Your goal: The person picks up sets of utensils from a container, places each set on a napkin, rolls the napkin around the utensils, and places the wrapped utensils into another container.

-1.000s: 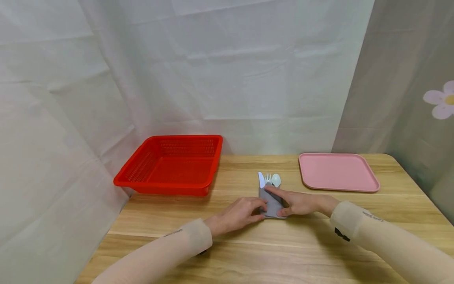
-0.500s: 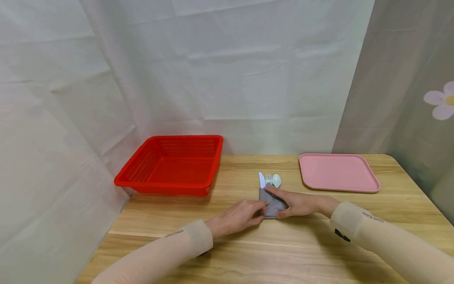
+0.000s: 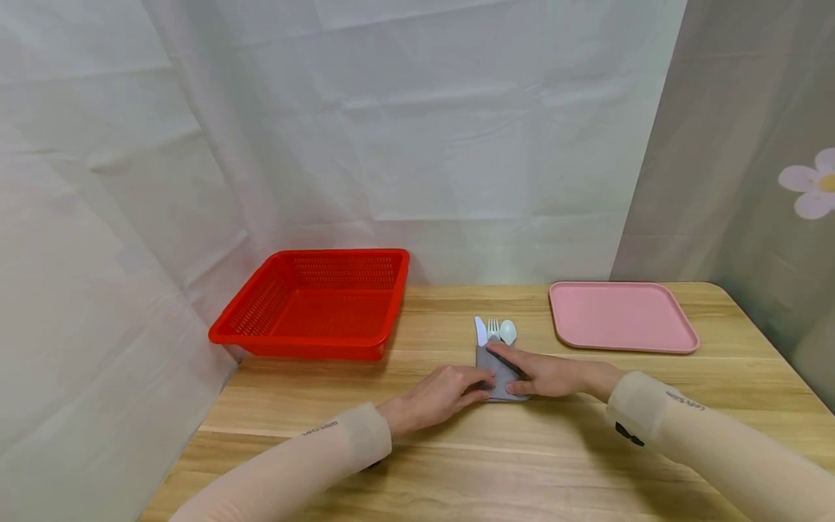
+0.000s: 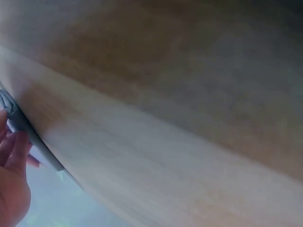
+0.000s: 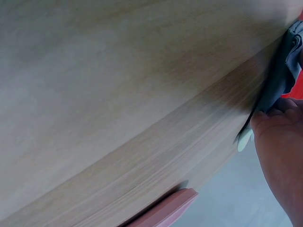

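Note:
A grey cloth napkin, folded into a pocket, lies on the table between both hands. From its far end stick out a pale knife, a fork and a spoon, side by side; their lower parts are hidden in the cloth. My left hand has its fingers curled at the napkin's near left side and pinches the cloth. My right hand reaches in from the right, outstretched fingers pressing the napkin's top, thumb at its near right part. The right wrist view shows the napkin's layered end.
A red slotted basket stands at the back left of the wooden table. At the back right lies a pink tray. White cloth sheets hang behind and along the left side.
Both hands keep their places at the napkin. The right thumb has shifted slightly, and the napkin's near right corner shows again below it. The cutlery, basket and tray have not moved.

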`<state>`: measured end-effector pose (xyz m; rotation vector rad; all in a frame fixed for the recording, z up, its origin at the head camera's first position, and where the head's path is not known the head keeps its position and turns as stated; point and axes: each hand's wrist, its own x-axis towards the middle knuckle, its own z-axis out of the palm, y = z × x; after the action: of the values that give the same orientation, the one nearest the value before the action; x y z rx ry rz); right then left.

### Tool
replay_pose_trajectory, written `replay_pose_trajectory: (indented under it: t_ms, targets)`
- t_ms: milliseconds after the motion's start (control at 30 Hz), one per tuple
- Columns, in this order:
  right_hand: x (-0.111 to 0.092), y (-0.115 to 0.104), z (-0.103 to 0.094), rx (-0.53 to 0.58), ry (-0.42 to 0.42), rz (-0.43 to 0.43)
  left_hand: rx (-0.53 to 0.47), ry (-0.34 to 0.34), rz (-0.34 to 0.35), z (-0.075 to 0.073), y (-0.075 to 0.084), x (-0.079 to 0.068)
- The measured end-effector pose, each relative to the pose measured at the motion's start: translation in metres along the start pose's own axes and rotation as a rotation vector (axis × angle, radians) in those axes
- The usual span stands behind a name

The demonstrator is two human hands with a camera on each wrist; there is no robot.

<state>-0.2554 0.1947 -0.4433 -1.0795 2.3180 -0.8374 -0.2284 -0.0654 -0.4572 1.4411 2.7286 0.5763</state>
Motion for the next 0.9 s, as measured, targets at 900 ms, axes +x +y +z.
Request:
replay_pose_trajectory:
  t_ms: [900]
  targets:
    - [-0.0019,0.001,-0.0029,0.069,-0.036,-0.024,0.146,-0.145,0.077,0.0004,0.0048,0.0021]
